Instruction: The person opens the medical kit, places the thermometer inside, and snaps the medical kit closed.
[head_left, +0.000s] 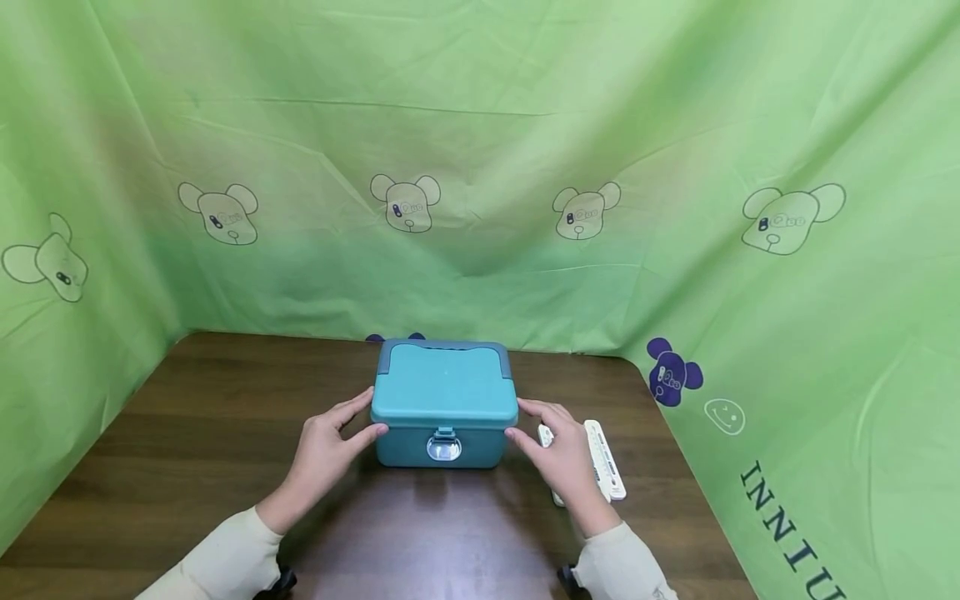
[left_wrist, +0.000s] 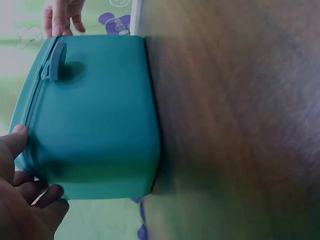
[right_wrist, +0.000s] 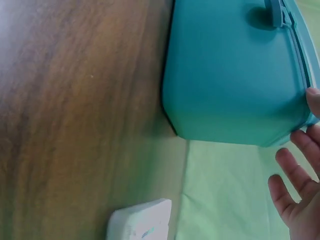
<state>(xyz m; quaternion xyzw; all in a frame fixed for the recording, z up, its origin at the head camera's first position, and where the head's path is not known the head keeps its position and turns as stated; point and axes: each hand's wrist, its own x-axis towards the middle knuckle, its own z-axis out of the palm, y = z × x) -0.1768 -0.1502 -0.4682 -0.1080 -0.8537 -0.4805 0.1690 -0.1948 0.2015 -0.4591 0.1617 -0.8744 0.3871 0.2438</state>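
While both hands reach in from the near side, a teal plastic box with rounded corners and a closed lid [head_left: 445, 400] stands upright near the middle of the brown wood-grain table [head_left: 225, 433]. The left hand [head_left: 325, 454] grasps the box at its left front corner, thumb on the front by the lid's rim and fingers bent against the side. The right hand [head_left: 562, 454] pinches the opposite corner between thumb and forefinger, its other fingers spread loosely beside the wall. A grey-blue handle [head_left: 385, 360] lies flat around the back of the lid, and a clear oval latch [head_left: 444, 448] juts from the front between the two thumbs; whether it is fastened I cannot tell. To the right of the box, slim white pieces with small dark print [head_left: 604, 462] lie on the table, partly covered by the right hand and wrist, so whether they join underneath is hidden. Cream sleeves [head_left: 225, 558] cover both forearms. Green cloth [head_left: 472, 125] printed with outlined bear heads hangs behind and along both sides, with a purple bear [head_left: 672, 375] and a smiley face [head_left: 725, 416] just beyond the table's right edge.
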